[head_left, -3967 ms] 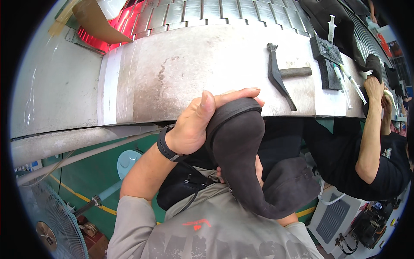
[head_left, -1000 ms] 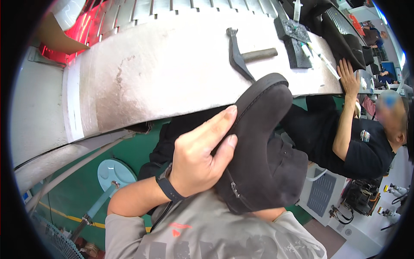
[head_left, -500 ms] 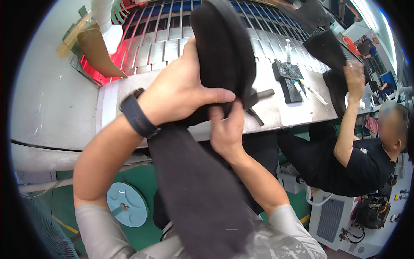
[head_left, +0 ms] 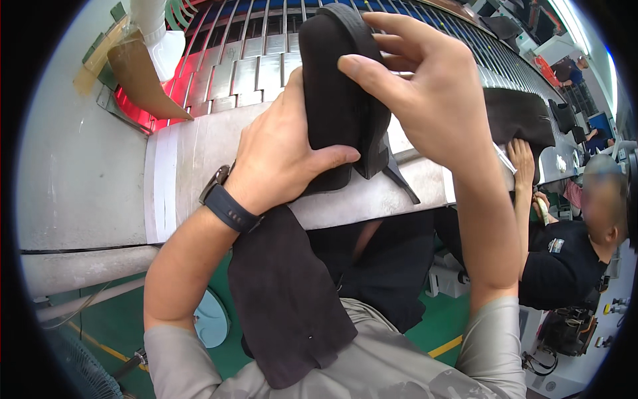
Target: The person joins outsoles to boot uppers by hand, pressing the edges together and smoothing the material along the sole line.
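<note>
A black boot is held up over the near edge of the bench, its rounded toe end pointing away and its dark brown shaft hanging towards my lap. My left hand, with a dark watch on the wrist, wraps round the boot from the left, thumb across its lower part. At the upper right, my right hand grips the boot's edge near the toe, thumb on the upper and fingers along the sole edge. A thin dark strip-like piece shows beside the boot's lower end; its kind is unclear.
A bench with metal rollers runs behind the boot. At left are a white machine and a curved brown flap. On the right, a co-worker's hand rests by another dark boot and a syringe.
My right hand has moved up from the boot's lower end to its toe edge. The shaft has swung left. The co-worker's hand has come down, and their boot now lies flat.
</note>
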{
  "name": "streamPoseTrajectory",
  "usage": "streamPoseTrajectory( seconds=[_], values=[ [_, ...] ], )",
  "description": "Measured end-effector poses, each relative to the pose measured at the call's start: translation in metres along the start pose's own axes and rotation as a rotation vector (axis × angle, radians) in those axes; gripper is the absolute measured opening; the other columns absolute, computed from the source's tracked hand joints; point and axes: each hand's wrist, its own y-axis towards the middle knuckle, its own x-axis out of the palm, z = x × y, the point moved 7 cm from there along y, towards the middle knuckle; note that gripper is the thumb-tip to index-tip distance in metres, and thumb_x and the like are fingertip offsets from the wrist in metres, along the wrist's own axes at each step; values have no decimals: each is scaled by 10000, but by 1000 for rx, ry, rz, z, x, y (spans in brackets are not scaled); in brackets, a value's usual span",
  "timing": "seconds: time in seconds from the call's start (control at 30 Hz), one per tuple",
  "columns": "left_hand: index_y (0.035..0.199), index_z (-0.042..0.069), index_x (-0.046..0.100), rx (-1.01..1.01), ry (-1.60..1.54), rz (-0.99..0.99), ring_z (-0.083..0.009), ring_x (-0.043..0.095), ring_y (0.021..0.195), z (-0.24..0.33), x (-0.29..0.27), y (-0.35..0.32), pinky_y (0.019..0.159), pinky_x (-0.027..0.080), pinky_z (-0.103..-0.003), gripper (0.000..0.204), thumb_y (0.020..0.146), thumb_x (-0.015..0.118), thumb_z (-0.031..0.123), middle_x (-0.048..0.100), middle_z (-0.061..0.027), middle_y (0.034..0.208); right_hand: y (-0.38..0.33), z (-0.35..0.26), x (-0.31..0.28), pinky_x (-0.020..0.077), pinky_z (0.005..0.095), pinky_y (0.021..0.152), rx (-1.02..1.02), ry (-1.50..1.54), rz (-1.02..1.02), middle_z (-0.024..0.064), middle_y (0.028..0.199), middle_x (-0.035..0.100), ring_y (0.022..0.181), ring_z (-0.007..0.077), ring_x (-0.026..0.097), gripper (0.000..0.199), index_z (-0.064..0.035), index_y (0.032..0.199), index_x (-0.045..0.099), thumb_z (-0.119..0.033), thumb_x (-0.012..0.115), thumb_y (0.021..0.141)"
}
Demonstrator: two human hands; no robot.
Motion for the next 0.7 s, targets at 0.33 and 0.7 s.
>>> streamPoseTrajectory(
  seconds=[0.33, 0.7],
  values=[
    [1621, -52, 300, 4, 25, 11, -446, 689, 1233, 5, 4, -2, 1016, 567, -476, 1181, 748, 984, 356, 672, -291, 1358, 9, 19, 4, 598, 272, 811, 133, 297, -223, 138, 1016, 801, 918, 113, 727, 384, 117, 1297, 708, -105, 769, 989],
    [1621, -82, 274, -7, 75, 8, -466, 675, 1244, 4, 5, 0, 1023, 561, -493, 1226, 744, 984, 399, 650, -308, 1385, 10, 19, 4, 536, 246, 658, 134, 382, -219, 82, 851, 770, 766, 55, 648, 315, 113, 1199, 735, -117, 750, 984]
  ],
)
